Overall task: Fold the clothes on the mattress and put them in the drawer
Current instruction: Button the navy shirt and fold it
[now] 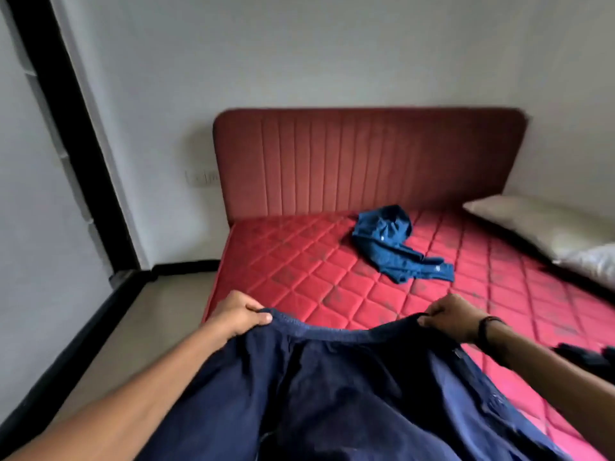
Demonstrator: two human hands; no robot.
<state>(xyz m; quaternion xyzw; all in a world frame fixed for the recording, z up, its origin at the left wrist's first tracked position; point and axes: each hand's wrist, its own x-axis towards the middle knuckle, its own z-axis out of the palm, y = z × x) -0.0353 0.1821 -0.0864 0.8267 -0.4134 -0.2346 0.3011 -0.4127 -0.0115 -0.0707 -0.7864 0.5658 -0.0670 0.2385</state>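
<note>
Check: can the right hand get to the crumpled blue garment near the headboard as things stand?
Probably not right away. The right hand grips the waistband of the navy trousers, as does the left hand. The blue garment lies farther up the mattress with nothing between; it would need to let go and lean in.

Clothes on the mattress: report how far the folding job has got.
Nothing looks finished: no folded garment or drawer is in view. In hand: the left hand and right hand each grip the waistband of the navy trousers, held up unfolded. Left to do: fold these, then the crumpled blue garment on the red mattress, and a dark item at the right edge, too cut off to identify.
</note>
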